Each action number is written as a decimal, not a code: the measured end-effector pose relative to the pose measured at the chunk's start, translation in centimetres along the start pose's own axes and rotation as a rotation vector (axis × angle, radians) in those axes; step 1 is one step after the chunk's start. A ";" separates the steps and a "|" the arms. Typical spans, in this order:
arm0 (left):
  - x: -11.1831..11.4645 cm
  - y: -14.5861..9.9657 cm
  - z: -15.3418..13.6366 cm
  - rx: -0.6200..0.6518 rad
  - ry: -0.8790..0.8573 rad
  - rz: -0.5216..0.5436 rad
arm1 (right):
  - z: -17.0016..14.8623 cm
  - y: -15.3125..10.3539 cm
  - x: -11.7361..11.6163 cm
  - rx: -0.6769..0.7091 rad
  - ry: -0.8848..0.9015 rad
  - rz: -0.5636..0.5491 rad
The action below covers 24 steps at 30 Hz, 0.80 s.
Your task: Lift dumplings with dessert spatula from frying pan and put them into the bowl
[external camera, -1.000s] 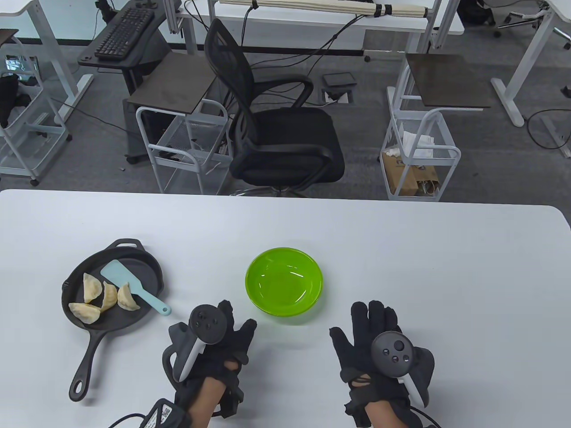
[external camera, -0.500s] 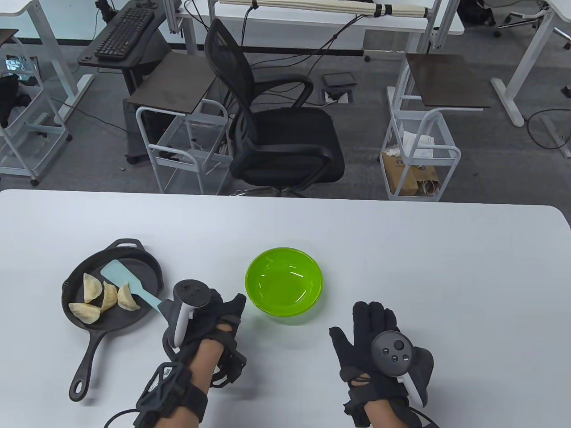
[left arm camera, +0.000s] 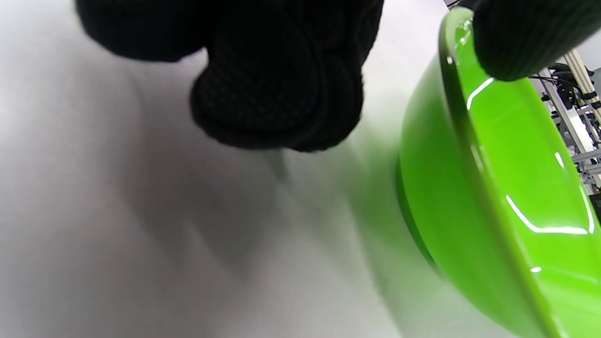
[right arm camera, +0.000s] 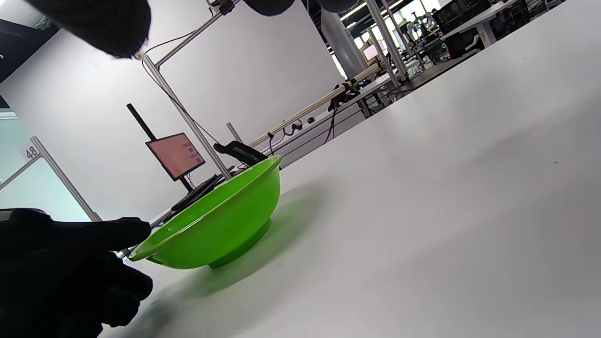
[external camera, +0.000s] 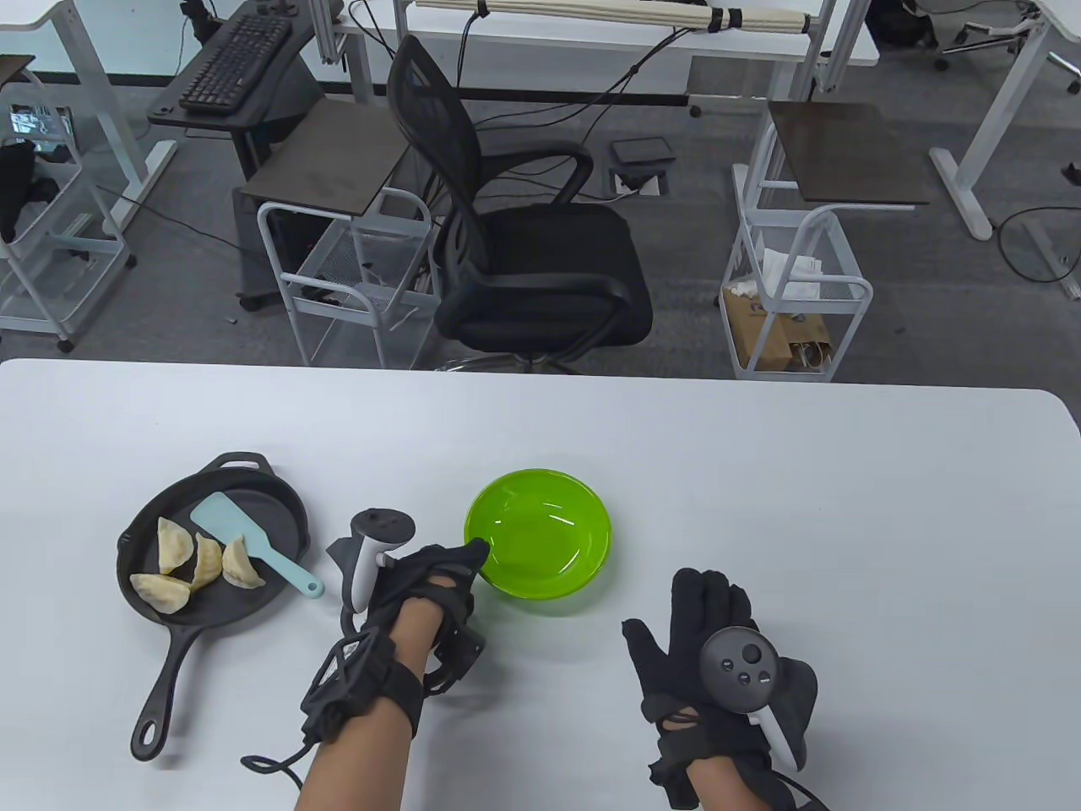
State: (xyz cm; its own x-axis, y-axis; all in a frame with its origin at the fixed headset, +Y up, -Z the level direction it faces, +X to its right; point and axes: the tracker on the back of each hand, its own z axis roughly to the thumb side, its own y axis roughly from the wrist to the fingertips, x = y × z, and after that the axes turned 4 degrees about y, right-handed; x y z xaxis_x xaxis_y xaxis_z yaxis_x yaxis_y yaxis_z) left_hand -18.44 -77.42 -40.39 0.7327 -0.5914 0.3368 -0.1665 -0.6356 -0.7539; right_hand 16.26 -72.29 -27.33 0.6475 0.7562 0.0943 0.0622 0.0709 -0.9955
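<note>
A black cast-iron frying pan (external camera: 274,511) sits at the table's left with several pale dumplings (external camera: 198,562) in it. A light-blue dessert spatula (external camera: 253,545) lies across the pan, its handle over the right rim. The green bowl (external camera: 540,532) stands empty at the centre. My left hand (external camera: 448,568) is at the bowl's left rim. Its thumb (left arm camera: 521,37) lies over the rim of the bowl (left arm camera: 493,188), while its curled fingers (left arm camera: 277,94) hang just outside the wall with a gap. My right hand (external camera: 705,608) lies flat on the table, right of the bowl.
The pan's long handle (external camera: 165,684) points toward the table's near edge. Bare white tabletop (external camera: 802,507) spreads right of and behind the bowl. Behind the table stand an office chair (external camera: 524,253) and wire carts (external camera: 794,296).
My left hand has moved forward from the table beside the spatula handle to the bowl's left rim and turned onto its side. The right hand has stayed put.
</note>
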 end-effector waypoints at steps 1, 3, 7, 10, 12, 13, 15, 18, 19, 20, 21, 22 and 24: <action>0.1 0.1 0.1 0.001 0.007 -0.004 | 0.0 0.0 0.0 0.000 0.002 0.000; 0.5 0.5 0.1 0.016 -0.011 -0.022 | 0.0 0.0 -0.1 -0.002 0.003 0.010; 1.1 1.0 -0.2 0.036 -0.096 -0.050 | 0.1 0.1 -0.4 -0.003 -0.008 0.025; 1.3 1.4 -0.3 0.070 -0.145 -0.076 | 0.1 0.0 -0.4 -0.005 -0.005 0.028; 1.3 1.5 -0.4 0.089 -0.157 -0.063 | 0.1 0.0 -0.4 -0.006 -0.004 0.027; 1.3 1.4 -0.5 0.090 -0.159 -0.064 | 0.1 0.0 -0.4 -0.007 -0.002 0.028; 1.2 1.2 -0.9 0.087 -0.175 -0.047 | 0.1 0.0 -0.4 -0.006 -0.001 0.029; 0.8 0.9 -1.6 0.098 -0.170 -0.038 | 0.1 0.0 -0.7 -0.005 0.009 0.046; 0.8 0.8 -1.8 0.100 -0.170 -0.035 | 0.1 0.0 -0.7 -0.006 0.018 0.055; 0.7 0.6 -2.0 0.101 -0.173 -0.033 | 0.1 0.0 -0.9 -0.007 0.029 0.065; 0.6 0.4 -2.3 0.102 -0.178 -0.030 | 0.1 0.0 -0.9 -0.007 0.025 0.063; 0.5 0.1 -2.6 0.102 -0.183 -0.027 | 0.1 0.1 -0.9 -0.004 0.014 0.061; 0.2 -0.4 -3.1 0.108 -0.189 -0.016 | 0.1 0.1 -0.9 -0.006 0.023 0.061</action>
State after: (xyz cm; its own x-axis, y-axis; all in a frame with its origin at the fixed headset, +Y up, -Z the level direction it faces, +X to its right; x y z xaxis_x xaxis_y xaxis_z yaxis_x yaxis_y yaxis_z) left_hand -20.30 -78.81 -38.26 0.8471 -0.4717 0.2448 -0.0901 -0.5814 -0.8086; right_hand 15.62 -72.96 -27.48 0.6675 0.7438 0.0334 0.0266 0.0211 -0.9994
